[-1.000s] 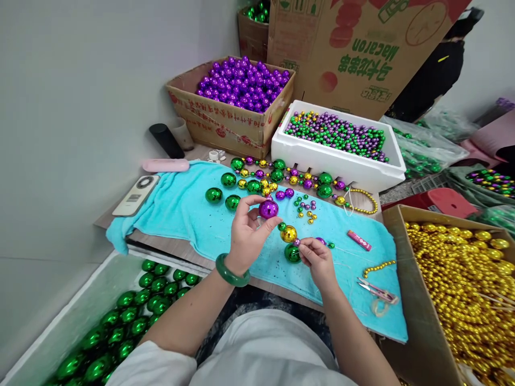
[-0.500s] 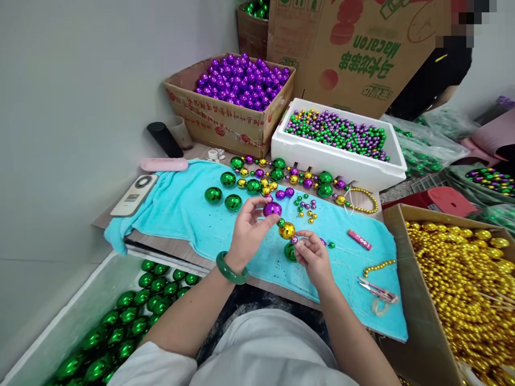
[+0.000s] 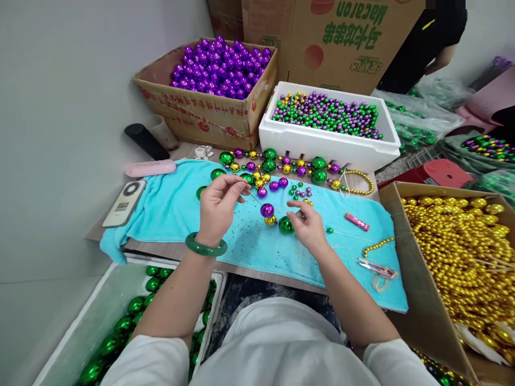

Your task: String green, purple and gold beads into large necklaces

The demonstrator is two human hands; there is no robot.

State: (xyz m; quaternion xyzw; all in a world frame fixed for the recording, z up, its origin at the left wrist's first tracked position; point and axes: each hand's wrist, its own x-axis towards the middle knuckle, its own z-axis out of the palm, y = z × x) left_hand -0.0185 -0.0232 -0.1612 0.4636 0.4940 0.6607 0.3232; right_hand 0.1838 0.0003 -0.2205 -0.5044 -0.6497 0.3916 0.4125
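From where I stand, I see the left hand (image 3: 219,208) up over the blue towel (image 3: 253,254), with its thumb and fingers pinched tight on a thin line (image 3: 254,198). I can't tell if the line is thread or a needle. It slants down to a shiny purple ball (image 3: 266,210), which is just above the middle of the towel. A gold ball (image 3: 270,221) sits right under the purple one, and a big green ball (image 3: 286,225) is just beside them.

The right hand (image 3: 309,228) is next to the green ball. Its thumb and pointing finger are spread apart with nothing between them. I can't tell if they touch the ball. Past that hand is a small green bead (image 3: 330,230).

Little scissors (image 3: 378,268) lie near the towel's right edge, close to a short gold chain (image 3: 378,246). Behind the towel stands a white box (image 3: 328,145) full of small beads.
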